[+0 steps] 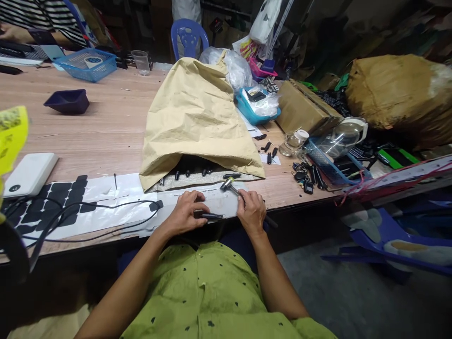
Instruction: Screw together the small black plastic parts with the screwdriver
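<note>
My left hand (pixel 184 212) is closed on a small black rod-like part (pixel 209 216) that lies across a pale grey sheet (pixel 219 202) at the table's near edge. My right hand (pixel 252 212) grips a small hammer (pixel 231 185), its metal head pointing up and left over the sheet and its dark handle sticking out past my wrist. Just behind both hands a big tan paper bag (pixel 196 117) lies open, with several small black parts (pixel 190 173) in its mouth.
A white sheet with black pads (pixel 60 202) and a black cable (pixel 106 207) lies to the left, beside a white box (pixel 30 173). A dark tray (pixel 68 100) and blue basket (pixel 86 63) stand farther back. Cluttered baskets, boxes and a jar (pixel 293 141) crowd the right. Another person's striped sleeve (pixel 35 16) shows far left.
</note>
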{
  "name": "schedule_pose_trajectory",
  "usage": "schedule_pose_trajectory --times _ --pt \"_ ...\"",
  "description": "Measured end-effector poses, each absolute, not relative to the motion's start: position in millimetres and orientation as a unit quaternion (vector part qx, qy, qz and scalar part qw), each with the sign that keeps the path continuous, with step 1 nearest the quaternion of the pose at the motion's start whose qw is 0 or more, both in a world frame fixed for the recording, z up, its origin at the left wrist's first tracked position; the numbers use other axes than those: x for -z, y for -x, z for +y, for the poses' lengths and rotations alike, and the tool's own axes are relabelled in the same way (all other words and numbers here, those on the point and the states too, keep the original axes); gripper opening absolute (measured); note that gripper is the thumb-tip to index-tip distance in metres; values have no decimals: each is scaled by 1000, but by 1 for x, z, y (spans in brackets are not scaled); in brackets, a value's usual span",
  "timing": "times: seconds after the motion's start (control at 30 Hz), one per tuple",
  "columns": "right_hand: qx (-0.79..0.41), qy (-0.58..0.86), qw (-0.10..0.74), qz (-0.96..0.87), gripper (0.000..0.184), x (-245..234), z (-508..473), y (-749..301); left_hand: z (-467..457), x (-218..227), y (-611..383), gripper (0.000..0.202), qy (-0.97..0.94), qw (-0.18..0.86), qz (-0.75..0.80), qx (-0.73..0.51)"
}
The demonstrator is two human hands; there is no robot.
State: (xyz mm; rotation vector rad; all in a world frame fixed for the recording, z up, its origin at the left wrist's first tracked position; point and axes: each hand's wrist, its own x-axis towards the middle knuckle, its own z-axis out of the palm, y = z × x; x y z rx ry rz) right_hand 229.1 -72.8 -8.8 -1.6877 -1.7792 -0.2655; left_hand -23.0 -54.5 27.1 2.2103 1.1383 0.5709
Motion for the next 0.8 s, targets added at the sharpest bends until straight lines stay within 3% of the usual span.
schedule_pose_trajectory --times 0.37,0.6,0.8 --pt "99 646 322 -685 24 8 -74 -228 -102 -12 20 15 -869 175 416 -202" --pt "105 638 318 -693 25 9 -73 -226 -90 -22 24 4 -842 237 423 -238" --pt "121 629 315 -700 26 16 -71 -224 -25 -39 4 22 -763 301 472 -323"
